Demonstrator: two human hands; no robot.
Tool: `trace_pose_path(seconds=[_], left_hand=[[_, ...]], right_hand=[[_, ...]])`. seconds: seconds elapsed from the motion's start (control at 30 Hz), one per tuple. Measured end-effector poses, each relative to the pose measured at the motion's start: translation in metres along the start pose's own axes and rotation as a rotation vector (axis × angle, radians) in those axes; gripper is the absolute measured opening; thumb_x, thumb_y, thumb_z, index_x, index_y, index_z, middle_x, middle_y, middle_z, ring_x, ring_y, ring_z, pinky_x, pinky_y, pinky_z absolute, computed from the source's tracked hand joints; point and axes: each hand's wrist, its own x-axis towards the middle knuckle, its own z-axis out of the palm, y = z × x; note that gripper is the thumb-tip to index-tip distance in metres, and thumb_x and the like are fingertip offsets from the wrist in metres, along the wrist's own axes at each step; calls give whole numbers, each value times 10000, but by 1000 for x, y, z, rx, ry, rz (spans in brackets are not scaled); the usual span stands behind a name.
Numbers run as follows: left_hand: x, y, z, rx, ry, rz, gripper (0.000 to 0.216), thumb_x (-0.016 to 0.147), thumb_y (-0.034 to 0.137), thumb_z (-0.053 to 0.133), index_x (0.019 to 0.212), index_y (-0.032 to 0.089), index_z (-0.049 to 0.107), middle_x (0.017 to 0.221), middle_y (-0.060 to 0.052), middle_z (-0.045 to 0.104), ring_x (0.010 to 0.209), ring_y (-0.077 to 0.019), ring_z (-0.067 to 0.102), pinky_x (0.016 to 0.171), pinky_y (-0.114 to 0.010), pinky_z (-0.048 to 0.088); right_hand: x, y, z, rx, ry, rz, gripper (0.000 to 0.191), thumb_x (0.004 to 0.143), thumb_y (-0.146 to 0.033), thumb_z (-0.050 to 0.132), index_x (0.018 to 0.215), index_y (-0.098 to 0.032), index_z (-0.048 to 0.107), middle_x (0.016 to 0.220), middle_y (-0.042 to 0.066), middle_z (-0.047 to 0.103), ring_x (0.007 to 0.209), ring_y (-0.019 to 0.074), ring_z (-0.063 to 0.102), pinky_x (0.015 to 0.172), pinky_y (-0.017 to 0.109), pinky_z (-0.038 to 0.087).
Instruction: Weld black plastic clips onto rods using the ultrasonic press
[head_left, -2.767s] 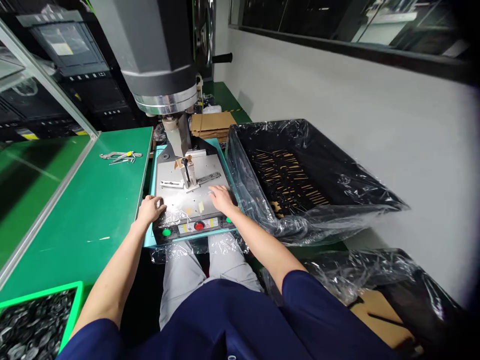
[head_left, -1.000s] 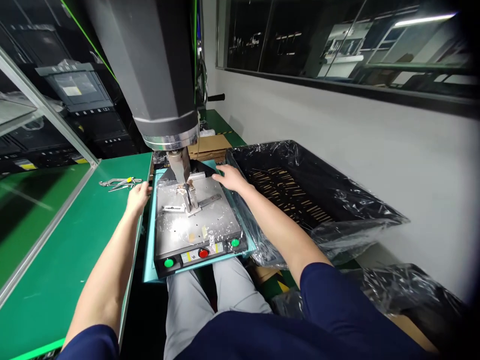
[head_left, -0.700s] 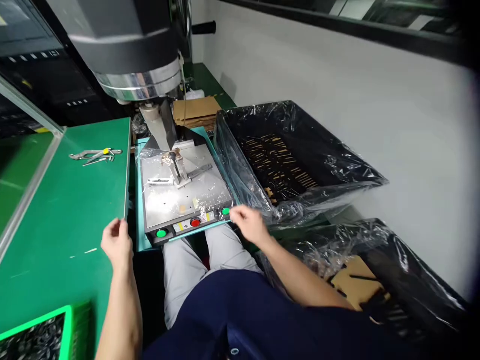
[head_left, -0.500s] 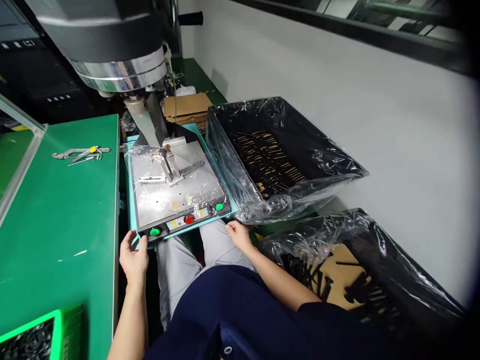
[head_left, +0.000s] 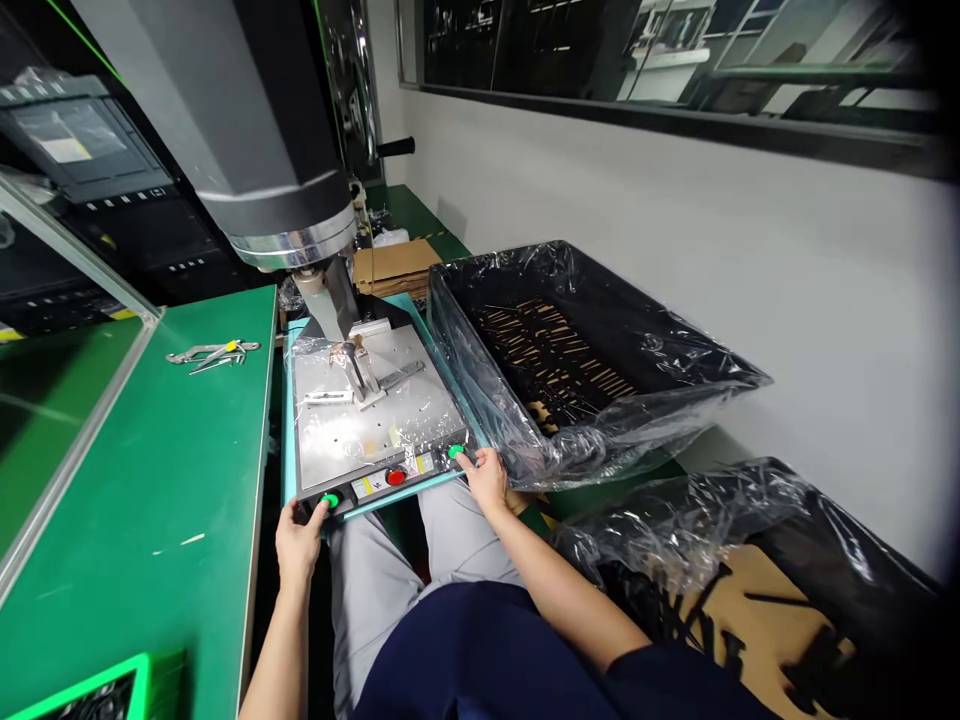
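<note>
the left green button [head_left: 331,501] is being touched by the thumb of the left hand [head_left: 298,540], whose fingers are being held apart from it at the outer corner of the black base [head_left: 442,459]. the right green button [head_left: 456,452] is being met at its edge by the thumb of the right hand [head_left: 489,482], its fingers being curled loosely, with a narrow gap showing. both hands are being held empty; whether the buttons are being pushed in cannot be told. the red button [head_left: 395,478] is being flanked by the green pair. on the metal plate [head_left: 409,410], the fixture [head_left: 360,380] is being overhung closely by the metal horn [head_left: 322,305]; contact there cannot be made out. to the right, dark slender pieces [head_left: 555,345] are being contained in a plastic-lined bin [head_left: 675,345]. hand tools [head_left: 214,355] are being supported by the green table [head_left: 165,450].
</note>
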Motion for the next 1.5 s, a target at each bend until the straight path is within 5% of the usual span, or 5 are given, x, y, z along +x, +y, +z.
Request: trace_pose_path(seconds=[0.5, 0.77, 1.17, 1.3, 1.5], left_hand=[[-2, -5, -4, -256, -45, -34, 684, 582, 494, 810, 1147, 149, 639, 1042, -104, 709, 1018, -277, 656, 965, -442, 484], [3, 1, -4, -353, -9, -83, 705, 645, 541, 761, 1190, 117, 617, 1150, -147, 679, 1092, -281, 638, 1017, -439, 465], [98, 89, 3, 6, 3, 285, 822, 785, 490, 654, 1459, 97, 396, 1466, -213, 464, 1212, -304, 558, 1076, -435, 393], [121, 103, 8, 32, -75, 262, 844, 759, 534, 639, 1438, 82, 424, 1221, -166, 653, 900, -227, 645, 941, -401, 464], [128, 99, 4, 40, -100, 238, 439, 638, 430, 678, 945, 121, 728, 826, -80, 711, 770, -210, 645, 781, -318, 494]], right_hand=[[-11, 17, -12, 253, -120, -77, 461, 725, -592, 605, 925, -177, 604, 947, 117, 633, 723, 217, 598, 787, 402, 498], [-24, 9, -14, 691, -307, 283, 566, 719, -646, 613, 1048, -185, 615, 990, 102, 679, 678, 203, 636, 491, 289, 487], [-11, -48, -33, 1059, -422, 477, 540, 573, -540, 867, 911, -198, 621, 802, 25, 680, 675, 160, 656, 493, 218, 485], [-8, -52, -32, 1051, -394, 477, 509, 519, -476, 899, 830, -180, 625, 679, -27, 615, 576, 98, 581, 444, 169, 414], [-8, -51, -34, 1064, -385, 484, 496, 517, -462, 902, 823, -176, 634, 668, -19, 612, 563, 100, 572, 430, 170, 407]])
